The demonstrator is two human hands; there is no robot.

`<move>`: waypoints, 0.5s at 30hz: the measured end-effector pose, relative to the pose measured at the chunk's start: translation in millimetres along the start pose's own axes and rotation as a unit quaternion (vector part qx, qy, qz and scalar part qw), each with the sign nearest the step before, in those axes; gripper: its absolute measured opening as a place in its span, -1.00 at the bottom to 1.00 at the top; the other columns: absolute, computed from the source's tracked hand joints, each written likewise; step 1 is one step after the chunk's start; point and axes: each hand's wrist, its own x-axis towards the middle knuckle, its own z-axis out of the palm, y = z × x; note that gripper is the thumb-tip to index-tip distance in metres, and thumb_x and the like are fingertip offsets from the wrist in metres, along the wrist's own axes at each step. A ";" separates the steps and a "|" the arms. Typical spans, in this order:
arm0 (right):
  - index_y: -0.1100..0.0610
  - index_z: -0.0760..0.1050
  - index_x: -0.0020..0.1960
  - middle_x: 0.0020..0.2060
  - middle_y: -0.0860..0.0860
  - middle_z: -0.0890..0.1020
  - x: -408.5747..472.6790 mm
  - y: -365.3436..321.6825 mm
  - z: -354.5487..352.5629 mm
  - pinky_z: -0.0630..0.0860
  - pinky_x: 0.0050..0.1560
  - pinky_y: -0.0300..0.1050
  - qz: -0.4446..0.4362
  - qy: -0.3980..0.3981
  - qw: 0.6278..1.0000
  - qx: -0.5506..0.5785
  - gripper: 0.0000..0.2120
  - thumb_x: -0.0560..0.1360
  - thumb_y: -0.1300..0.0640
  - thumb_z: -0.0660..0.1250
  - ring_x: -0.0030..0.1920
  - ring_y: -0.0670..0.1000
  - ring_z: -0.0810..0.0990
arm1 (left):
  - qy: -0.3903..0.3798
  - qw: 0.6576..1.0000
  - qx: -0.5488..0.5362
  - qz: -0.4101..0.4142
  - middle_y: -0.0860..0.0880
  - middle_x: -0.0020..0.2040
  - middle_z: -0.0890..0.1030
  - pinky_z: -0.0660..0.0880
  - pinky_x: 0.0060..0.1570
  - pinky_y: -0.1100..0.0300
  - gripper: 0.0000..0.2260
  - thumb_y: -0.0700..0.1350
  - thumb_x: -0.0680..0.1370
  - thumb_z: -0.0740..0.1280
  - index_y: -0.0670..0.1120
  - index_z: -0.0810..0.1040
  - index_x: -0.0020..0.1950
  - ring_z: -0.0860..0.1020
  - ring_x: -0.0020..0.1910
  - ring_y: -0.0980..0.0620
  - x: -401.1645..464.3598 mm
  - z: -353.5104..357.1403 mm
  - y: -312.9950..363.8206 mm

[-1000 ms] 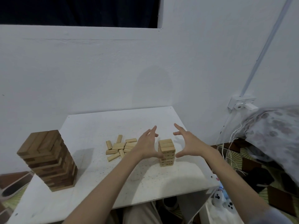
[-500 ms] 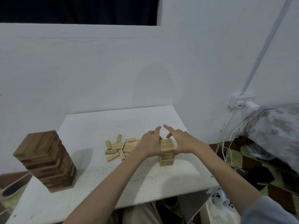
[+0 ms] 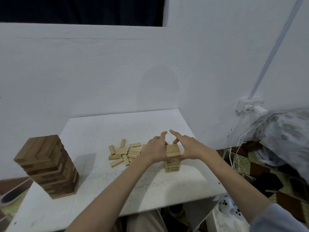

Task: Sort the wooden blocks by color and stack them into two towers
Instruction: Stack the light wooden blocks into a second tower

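While squaring light tower (image 3: 172,158), mid-right on bench (image 3: 103,198): left hand (image 3: 155,150) and right hand (image 3: 189,148) pressed flat against opposite sides, fingers mostly straight. Advised: even, gentle squeeze, layers flush. Loose light blocks (image 3: 124,154) just left; dark tower (image 3: 47,166) far left.
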 end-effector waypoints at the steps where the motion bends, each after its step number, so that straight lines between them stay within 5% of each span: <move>1: -0.12 -0.19 0.55 0.26 -0.08 0.47 0.1 0.0 -0.1 0.42 0.23 -0.02 0.000 -0.001 1.000 -0.002 0.09 0.34 0.10 0.54 0.21 0.09 0.44 | -0.001 1.000 -0.003 0.000 -0.02 0.24 0.52 0.32 0.21 0.14 -0.07 -0.03 0.35 0.51 -0.11 -0.02 0.52 0.34 0.32 -0.02 0.2 -0.2 0.1; 8: -0.11 -0.21 0.55 0.26 -0.06 0.47 2.1 0.9 0.1 0.40 0.26 -0.01 0.006 -0.009 1.000 -0.001 0.12 0.33 0.12 0.55 0.23 0.09 0.44 | -0.006 1.000 -0.022 -0.002 -0.05 0.24 0.51 0.39 0.17 0.11 -0.06 -0.03 0.34 0.53 -0.09 -0.02 0.52 0.38 0.28 -0.04 0.4 0.4 -0.3; 15: -0.22 -0.22 0.52 0.37 -0.13 0.38 2.9 0.8 -4.2 0.40 0.29 0.08 0.007 0.006 1.000 0.009 0.17 0.26 0.00 0.58 0.32 0.09 0.35 | 0.001 0.999 -0.035 0.000 -0.05 0.39 0.37 0.25 0.33 0.08 0.05 0.09 0.28 0.56 -0.06 -0.06 0.54 0.22 0.41 -0.02 -4.0 -10.0 -4.7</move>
